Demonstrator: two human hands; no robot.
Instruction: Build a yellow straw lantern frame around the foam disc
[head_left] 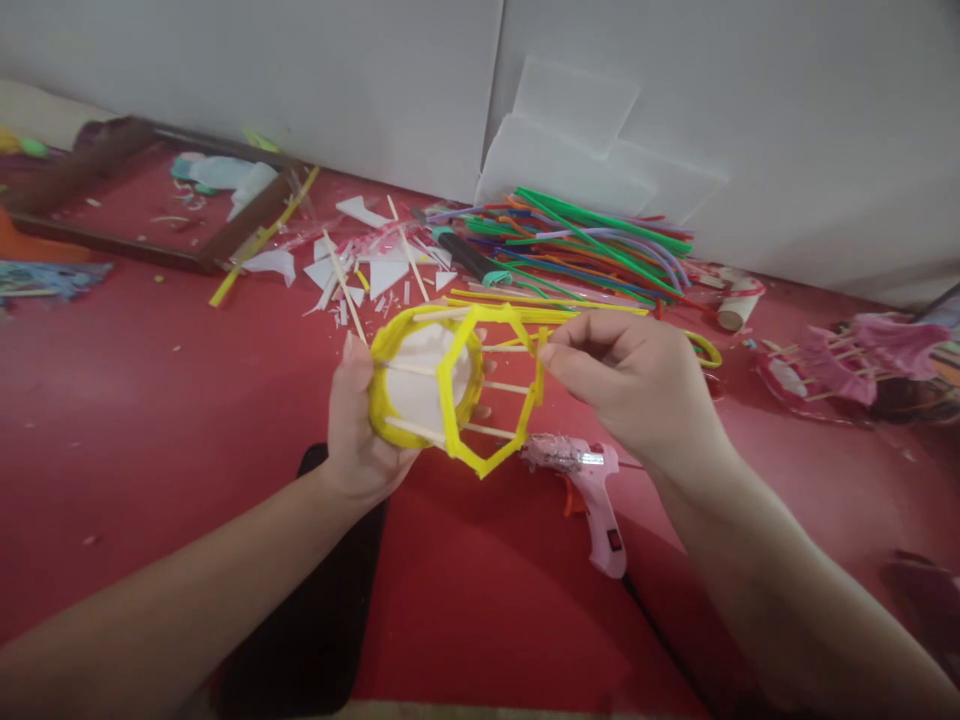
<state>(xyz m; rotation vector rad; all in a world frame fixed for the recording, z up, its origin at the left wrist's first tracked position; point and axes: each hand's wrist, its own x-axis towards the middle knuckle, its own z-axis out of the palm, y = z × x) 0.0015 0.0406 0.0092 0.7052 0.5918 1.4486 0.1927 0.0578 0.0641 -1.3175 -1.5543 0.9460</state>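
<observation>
A small lantern-like frame of yellow pipe cleaners and thin wooden sticks is held over the red table. It has a round white base ringed in yellow and a yellow hexagon joined by sticks. My left hand cups the white base from the left, fingers closed round it. My right hand pinches the hexagon's upper right edge between thumb and fingers.
A pink glue gun lies just below the frame. Behind are a heap of coloured pipe cleaners, white foam scraps and sticks, a dark wooden tray at the far left, pink paper pieces at right, white foam sheets.
</observation>
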